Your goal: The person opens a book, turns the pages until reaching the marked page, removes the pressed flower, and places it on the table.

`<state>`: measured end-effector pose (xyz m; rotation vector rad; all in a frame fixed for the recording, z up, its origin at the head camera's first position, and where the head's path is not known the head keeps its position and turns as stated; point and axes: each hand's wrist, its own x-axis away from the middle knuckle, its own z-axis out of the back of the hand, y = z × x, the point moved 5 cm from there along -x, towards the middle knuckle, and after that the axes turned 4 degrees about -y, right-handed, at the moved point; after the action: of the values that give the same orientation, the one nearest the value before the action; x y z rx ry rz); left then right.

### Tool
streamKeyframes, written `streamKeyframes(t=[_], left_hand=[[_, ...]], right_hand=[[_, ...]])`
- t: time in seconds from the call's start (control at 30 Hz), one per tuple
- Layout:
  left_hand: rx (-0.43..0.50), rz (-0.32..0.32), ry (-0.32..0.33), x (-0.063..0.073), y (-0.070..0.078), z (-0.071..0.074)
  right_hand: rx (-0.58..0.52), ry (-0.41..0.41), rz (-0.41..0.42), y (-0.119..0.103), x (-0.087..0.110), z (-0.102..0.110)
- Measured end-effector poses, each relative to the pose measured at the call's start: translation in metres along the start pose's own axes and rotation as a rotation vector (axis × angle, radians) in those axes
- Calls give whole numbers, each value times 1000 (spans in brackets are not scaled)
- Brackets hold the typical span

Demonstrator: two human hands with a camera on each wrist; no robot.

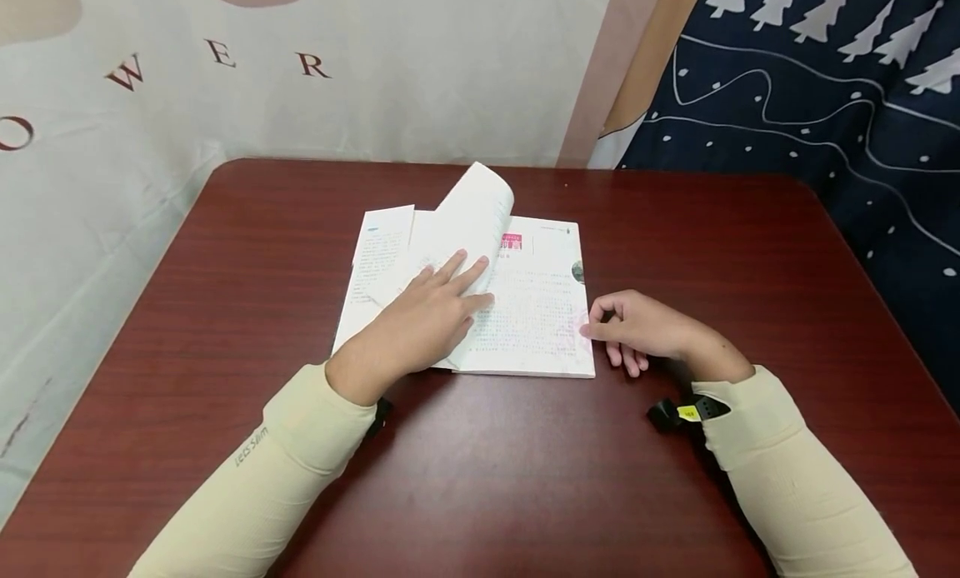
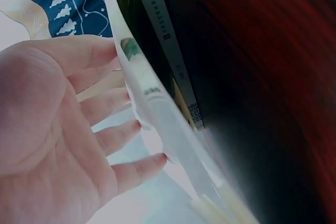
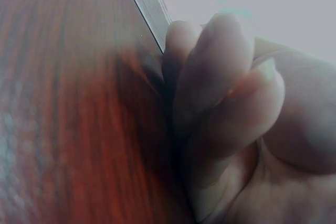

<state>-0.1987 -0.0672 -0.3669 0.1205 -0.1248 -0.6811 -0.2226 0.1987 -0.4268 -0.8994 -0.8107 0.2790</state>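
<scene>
An open book (image 1: 536, 311) with printed pages lies on the table. A raised page (image 1: 474, 207) curls up and over near its middle. My left hand (image 1: 420, 320) rests across the left pages with fingers spread and fairly straight, touching that curled paper. In the left wrist view, the fingertips of the left hand (image 2: 58, 114) meet the bent paper, and part of the book's cover (image 2: 168, 40) shows beneath. At the right edge of the book, my right hand (image 1: 648, 324) pinches a page between thumb and forefinger; its other fingers (image 3: 220, 66) are curled beside the page edges.
The brown wooden table (image 1: 480, 478) extends around the book. Behind it hang a pale lettered cloth (image 1: 420, 87) and a dark blue cloth (image 1: 787, 137) with white trees. A black wrist device (image 1: 667, 416) sits under the right wrist.
</scene>
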Motion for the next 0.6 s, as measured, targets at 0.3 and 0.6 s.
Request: streamKeyframes(t=[0.3,0.6], left_hand=[[-32,37,-76,0,-2,-4],[4,66,-125,0,-3,-7]], right_hand=[[0,-4,0,-1,1,0],[-2,-4,0,-3,2,0]])
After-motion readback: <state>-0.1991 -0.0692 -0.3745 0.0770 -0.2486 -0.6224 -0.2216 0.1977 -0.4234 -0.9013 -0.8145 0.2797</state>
